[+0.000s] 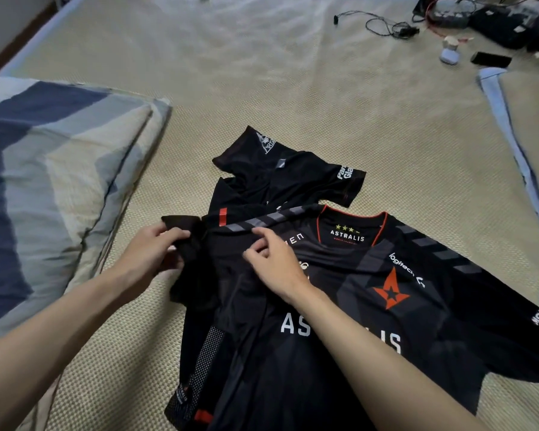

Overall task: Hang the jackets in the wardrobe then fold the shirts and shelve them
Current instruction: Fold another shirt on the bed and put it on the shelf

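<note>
A: Where does the black Astralis jersey (pixel 371 306) lie?

B: Face up on the woven beige mat (pixel 293 104), collar away from the camera, its red star logo and white lettering showing. One sleeve runs toward the right edge of the view.

A: And the hands?

B: The left hand (pixel 151 253) grips the bunched end of the jersey's other sleeve, fingers curled round the cloth. The right hand (pixel 273 259) pinches the fabric at the shoulder seam, thumb and forefinger closed on the grey-striped band, its forearm lying across the chest lettering.

A: Anything under it?

B: A second black shirt (pixel 280 172) lies crumpled just beyond the collar, partly tucked beneath the jersey, white print on its sleeves.

A: Farther out?

B: A folded quilt (pixel 44 181) in blue, grey and cream blocks sits to the left. A pale blue-edged mat or cover (pixel 517 126) shows at the right. At the far corner lie tangled black cables (pixel 386 26), a small white object (pixel 449 51), a dark phone (pixel 490 59) and a heap of dark gear (pixel 504 23). No container shows; I cannot tell what the white object holds.
</note>
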Available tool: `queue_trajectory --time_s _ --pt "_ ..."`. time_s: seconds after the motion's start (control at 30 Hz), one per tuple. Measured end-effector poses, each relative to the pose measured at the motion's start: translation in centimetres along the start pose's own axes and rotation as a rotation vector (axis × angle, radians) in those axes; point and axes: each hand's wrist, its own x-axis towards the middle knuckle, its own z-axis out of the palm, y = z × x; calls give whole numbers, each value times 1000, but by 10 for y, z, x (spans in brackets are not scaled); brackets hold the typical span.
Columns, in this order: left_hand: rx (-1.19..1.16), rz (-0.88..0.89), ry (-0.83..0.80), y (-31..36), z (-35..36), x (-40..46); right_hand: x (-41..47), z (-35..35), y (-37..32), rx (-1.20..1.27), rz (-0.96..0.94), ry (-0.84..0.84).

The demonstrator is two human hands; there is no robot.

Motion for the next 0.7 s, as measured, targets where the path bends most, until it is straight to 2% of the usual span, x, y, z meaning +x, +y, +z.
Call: queue_trajectory --time_s 0.1,0.17,0.23,0.3,0.33,0.4,0.43,0.5,0.57,0.6,0.67,0.7 --pt "54 64 -208 41 48 -32 -26 -13 -14 515 74 -230" --pt "186 108 -374 64 88 -50 -46 -31 -13 655 49 -227" --pt "328 156 -583 82 131 -64 -65 -57 -2 652 12 -46" --pt "420 203 -710 94 175 -73 -82 -90 18 626 19 203" --pt "429 246 -718 98 196 -74 -91 -110 32 627 43 299" --pt "520 455 -616 99 233 -63 -112 -150 66 642 110 430" --pt "662 598 -559 97 248 -50 -123 -169 86 643 137 483" --pt "1171 810 -568 87 272 -20 -144 -202 126 635 183 600" --pt "1686 791 -676 72 291 5 -159 -225 164 555 222 704" --pt "1868 757 -722 64 300 14 -163 -230 185 482 255 732" --pt "2081 775 -735 52 317 24 -165 -231 226 334 342 743" --pt "2131 836 -692 49 325 28 -164 -226 242 274 371 731"
